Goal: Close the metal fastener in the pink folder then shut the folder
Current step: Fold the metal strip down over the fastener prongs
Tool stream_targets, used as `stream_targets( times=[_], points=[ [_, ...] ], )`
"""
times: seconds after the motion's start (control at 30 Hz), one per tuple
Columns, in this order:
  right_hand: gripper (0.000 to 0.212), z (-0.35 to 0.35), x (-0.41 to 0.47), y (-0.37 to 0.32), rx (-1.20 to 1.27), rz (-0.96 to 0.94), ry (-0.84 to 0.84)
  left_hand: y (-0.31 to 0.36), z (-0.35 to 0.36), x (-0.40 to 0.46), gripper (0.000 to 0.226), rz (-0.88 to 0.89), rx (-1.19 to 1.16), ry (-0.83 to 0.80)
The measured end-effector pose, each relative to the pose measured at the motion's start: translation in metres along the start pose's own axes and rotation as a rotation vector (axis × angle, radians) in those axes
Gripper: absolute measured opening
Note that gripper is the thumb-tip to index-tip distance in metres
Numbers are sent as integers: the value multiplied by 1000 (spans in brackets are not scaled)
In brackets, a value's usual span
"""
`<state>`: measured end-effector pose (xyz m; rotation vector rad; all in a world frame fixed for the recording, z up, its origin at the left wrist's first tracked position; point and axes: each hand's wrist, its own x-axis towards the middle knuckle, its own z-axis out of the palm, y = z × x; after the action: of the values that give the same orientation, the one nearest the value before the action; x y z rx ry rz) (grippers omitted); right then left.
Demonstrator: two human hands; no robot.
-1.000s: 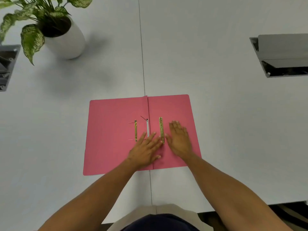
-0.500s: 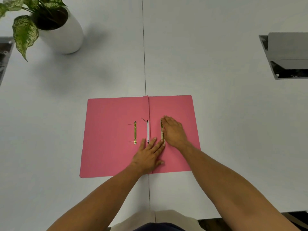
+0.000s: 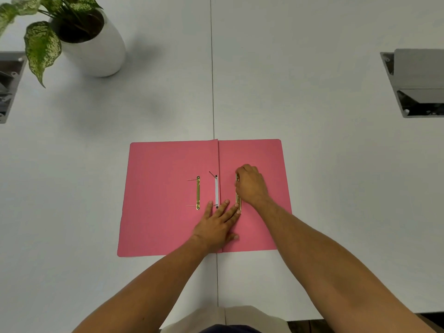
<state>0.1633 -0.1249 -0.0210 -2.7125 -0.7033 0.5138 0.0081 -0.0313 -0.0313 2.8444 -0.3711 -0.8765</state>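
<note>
The pink folder (image 3: 163,188) lies open flat on the white table. A loose gold fastener bar (image 3: 198,193) rests on its left half with two thin prongs pointing left. A white strip (image 3: 216,190) runs beside the spine. A second gold bar (image 3: 238,204) lies on the right half. My right hand (image 3: 252,185) curls over this bar's upper end, fingers closing on it. My left hand (image 3: 218,224) lies flat across the spine below, its fingertips near the strip and touching the bar's lower end.
A white pot with a speckled green plant (image 3: 96,46) stands at the far left. Grey cable hatches sit open in the table at the left edge (image 3: 9,85) and at the right (image 3: 418,85). A seam (image 3: 212,68) runs down the table's middle.
My right hand slid up and left from lying flat on the right half and curled onto the gold bar's upper end. My left hand stayed pressed near the spine.
</note>
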Motion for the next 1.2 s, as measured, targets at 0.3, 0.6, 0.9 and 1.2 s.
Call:
stream_targets(
  times=[0.3, 0.6, 0.9, 1.2],
  points=[
    [12, -9, 11, -1, 239, 163, -6, 0, 1, -1, 73, 5, -6, 7],
    [23, -14, 1, -3, 756, 313, 48, -2, 5, -7, 69, 6, -27, 162],
    [21, -20, -18, -13, 1019, 362, 99, -5, -2, -31, 29, -180, -313, 733],
    [22, -34, -34, -49, 1219, 271, 70, -19, -49, -28, 19, -382, -750, 684]
  ],
)
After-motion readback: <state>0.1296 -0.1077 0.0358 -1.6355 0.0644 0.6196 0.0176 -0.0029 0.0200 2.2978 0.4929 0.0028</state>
